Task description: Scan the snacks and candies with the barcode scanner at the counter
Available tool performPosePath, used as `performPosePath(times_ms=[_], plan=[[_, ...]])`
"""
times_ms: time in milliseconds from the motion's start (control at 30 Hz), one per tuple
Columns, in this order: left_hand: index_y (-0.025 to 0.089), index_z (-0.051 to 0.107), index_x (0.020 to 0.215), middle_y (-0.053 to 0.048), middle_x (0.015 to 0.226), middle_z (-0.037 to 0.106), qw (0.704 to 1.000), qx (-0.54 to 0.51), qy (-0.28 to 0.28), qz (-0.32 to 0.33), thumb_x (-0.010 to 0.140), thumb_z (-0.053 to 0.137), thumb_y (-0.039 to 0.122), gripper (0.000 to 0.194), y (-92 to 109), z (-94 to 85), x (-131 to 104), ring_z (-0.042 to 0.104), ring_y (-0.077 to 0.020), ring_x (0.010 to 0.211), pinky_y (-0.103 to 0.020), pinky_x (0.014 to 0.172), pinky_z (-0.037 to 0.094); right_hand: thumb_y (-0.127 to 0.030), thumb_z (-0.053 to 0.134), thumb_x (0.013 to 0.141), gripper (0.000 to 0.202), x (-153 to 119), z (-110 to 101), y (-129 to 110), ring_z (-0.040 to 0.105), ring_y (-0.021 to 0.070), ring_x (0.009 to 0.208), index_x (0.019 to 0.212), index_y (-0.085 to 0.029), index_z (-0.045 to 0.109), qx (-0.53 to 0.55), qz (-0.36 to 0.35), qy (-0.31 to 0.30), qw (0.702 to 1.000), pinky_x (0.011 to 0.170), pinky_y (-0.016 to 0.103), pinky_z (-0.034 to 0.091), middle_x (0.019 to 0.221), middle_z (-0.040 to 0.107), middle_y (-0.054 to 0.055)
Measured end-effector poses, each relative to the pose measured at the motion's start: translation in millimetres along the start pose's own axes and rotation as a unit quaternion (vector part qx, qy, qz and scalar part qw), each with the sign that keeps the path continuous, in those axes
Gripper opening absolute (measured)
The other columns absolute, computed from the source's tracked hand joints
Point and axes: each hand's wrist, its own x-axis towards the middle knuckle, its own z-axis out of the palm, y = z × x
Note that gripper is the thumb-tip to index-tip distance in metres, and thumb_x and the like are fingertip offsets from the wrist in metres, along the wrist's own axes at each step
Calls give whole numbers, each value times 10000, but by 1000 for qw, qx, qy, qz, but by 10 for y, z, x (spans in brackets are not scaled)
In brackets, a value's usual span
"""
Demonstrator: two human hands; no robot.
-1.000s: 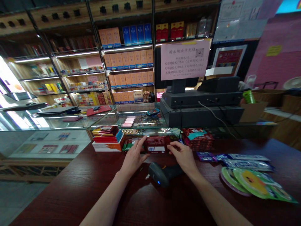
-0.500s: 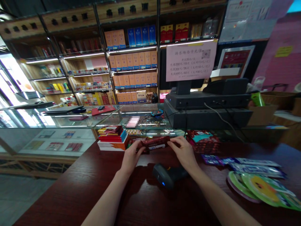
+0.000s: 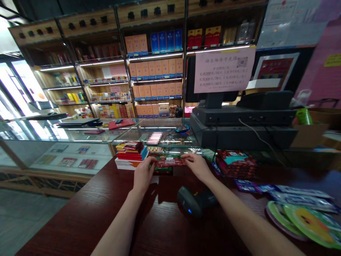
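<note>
My left hand (image 3: 144,173) pinches the left end of a flat red-brown and green snack packet (image 3: 170,161). The fingers of my right hand (image 3: 195,166) are closed on its right end. Beneath the packet lies another dark green one (image 3: 163,171), mostly covered. Left of my left hand stands a stack of small boxes and packets (image 3: 131,155), red, yellow and white. A pile of dark red packets (image 3: 237,163) with a teal patch sits beyond my right hand. Between my forearms a black barcode scanner (image 3: 191,202) rests on the brown counter (image 3: 112,209), its blue light on.
At the right lie purple and blue wrapped bars (image 3: 301,193) and round green packs with a yellow duck (image 3: 306,220). Behind the counter are a glass display case (image 3: 125,129), a mouse (image 3: 182,129) and a cash register (image 3: 242,122) with a pink sign (image 3: 223,71). Shelves with boxes line the wall.
The packet has been lowered and turned, so a red and green face shows instead of the dark side with a white label. The whole view has shifted slightly.
</note>
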Motion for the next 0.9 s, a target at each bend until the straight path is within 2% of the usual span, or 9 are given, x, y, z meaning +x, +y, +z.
performPosePath(times_ms=[100,300,567,767,900], plan=[[256,629,962,7,925,724,999,-34,-7,-30,899,535,278,115,-77,28,17,672,-178,833,-282,776,479,-147,527,745,271,81,42,43,734,193,787,944,-173,708,4,11,-24,1000,766,305,531,841,780,44],[230,643,914,3,877,732,985,-159,0,-71,844,567,312,132,-189,98,75,694,-179,859,-281,808,503,-172,504,791,308,183,117,101,709,182,680,1019,-128,705,-22,19,-59,998,736,290,522,648,730,13],[218,684,934,-17,909,754,971,-206,2,-119,827,603,378,209,-233,134,104,704,-203,888,-323,851,515,-162,525,803,305,371,280,192,702,180,662,1036,-122,717,-52,34,-52,997,708,273,520,629,723,18],[210,624,1124,-59,1076,746,954,-265,-18,-138,902,511,357,290,-275,197,124,689,-210,1052,-365,970,498,-146,525,822,313,467,382,246,727,192,729,1062,-133,725,-78,50,-49,994,762,289,543,742,768,51],[195,574,1208,-90,1227,687,968,-220,-34,-118,897,426,209,345,-199,149,139,616,-197,1198,-389,1074,429,-103,507,814,358,480,440,239,729,210,960,1098,-141,722,-92,49,-66,992,904,309,528,1020,779,96]])
